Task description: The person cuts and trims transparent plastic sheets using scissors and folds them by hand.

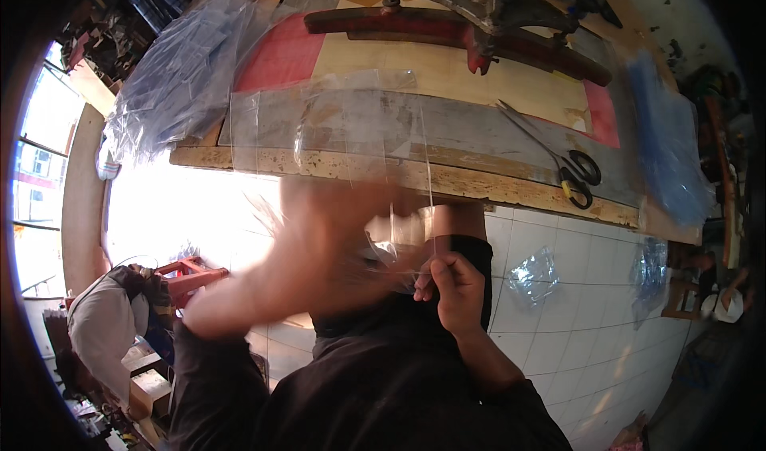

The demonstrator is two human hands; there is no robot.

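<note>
1. The thing in hand is a clear plastic sheet [359,124]. It lies draped over the near edge of the workbench [511,186], its upper part flat on the grey strip of the bench and its lower part hanging down off that edge toward the person's chest.

2. The sheet's long axis on the bench runs left to right, along the near edge. The hanging flap runs from the edge down to the hands.

3. The right hand [455,287] is closed in a pinch on the lower hem of the hanging flap, thumb against curled fingers, just below the bench edge and right of the person's middle.

4. The left hand [319,235] is raised and heavily blurred. It lies over the lower left part of the flap, but whether it grips the plastic or is spread flat cannot be told.

5. The sheet thus lies straight ahead of and above both hands. The right hand has the sure hold; the left appears as near but unclear.

6. Scissors [570,168] with black and yellow handles lie on the bench toward its near right corner, well apart from both hands, nearer the right one.

7. A heap of bluish plastic bags [179,72] rests at the bench's left end.
</note>
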